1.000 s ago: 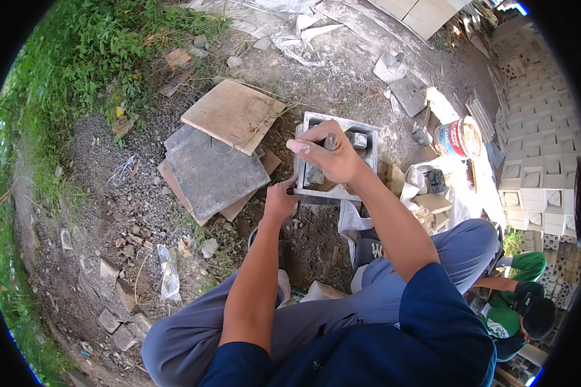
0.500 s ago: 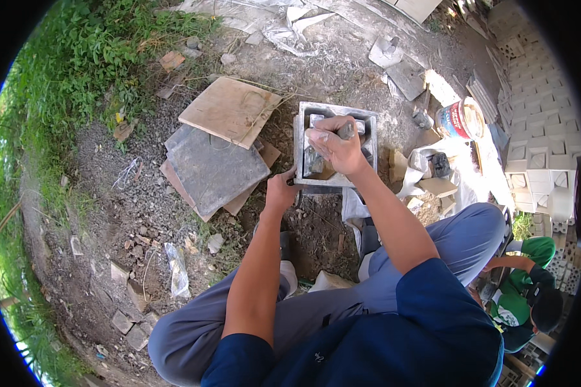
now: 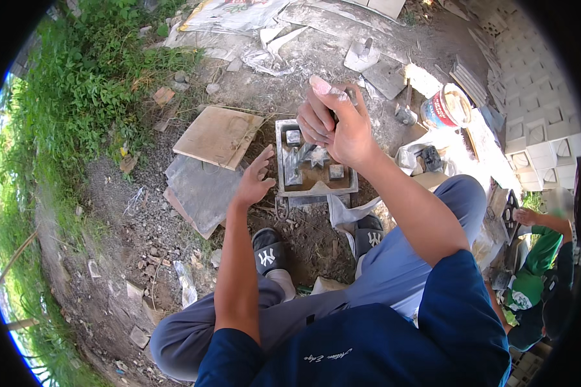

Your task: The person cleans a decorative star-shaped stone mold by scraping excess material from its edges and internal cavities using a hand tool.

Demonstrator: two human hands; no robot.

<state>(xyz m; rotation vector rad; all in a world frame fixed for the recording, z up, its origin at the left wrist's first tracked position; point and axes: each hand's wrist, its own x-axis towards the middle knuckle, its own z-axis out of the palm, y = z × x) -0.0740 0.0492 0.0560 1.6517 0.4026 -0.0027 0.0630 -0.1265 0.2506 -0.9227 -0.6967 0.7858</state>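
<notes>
box holds blocks and a star-shaped piece, left hand open, right hand gripping a dark object.

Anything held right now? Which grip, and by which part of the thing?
Right grip: curled around a dark, handle-like thing, seemingly near its upper end; mostly hidden, so exactly what it is can't be told. Left grip: open, holding nothing.

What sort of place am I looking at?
Probably an outdoor yard where concrete blocks are made. Pale blocks are stacked along the right side, a mould-like box with raised shapes inside sits near the person's feet on bare dirt, and weeds grow at left.
</notes>
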